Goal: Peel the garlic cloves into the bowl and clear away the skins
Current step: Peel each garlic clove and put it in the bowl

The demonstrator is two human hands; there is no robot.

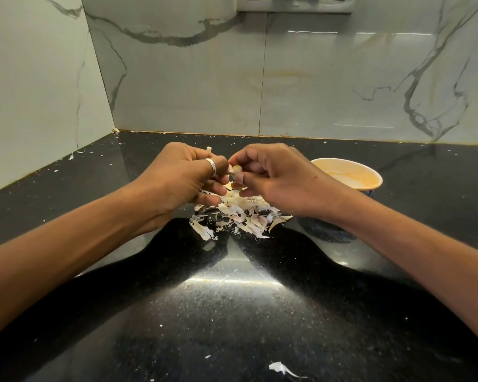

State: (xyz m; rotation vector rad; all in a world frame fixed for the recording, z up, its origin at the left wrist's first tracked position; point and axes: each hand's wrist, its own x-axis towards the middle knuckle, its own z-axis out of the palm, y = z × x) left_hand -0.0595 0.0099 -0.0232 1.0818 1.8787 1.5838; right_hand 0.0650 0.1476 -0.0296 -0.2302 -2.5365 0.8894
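Note:
Both hands meet above the black countertop [232, 312]. My left hand [182, 183], a silver ring on one finger, has its fingers curled round a garlic clove [235, 170], and a bit of skin sticks up behind its knuckles. My right hand [273, 175] pinches the same clove from the right with thumb and fingertips. Directly below the hands lies a heap of papery garlic skins [240, 213]. A bowl [370, 175], orange inside and dark blue outside, stands to the right, partly hidden by my right wrist; what it holds cannot be seen.
Marble-patterned wall tiles [260, 78] close off the back and the left side, forming a corner. Small skin flakes are scattered over the counter, with one larger scrap [280, 368] near the front edge. A switch plate [295, 4] is mounted high on the back wall.

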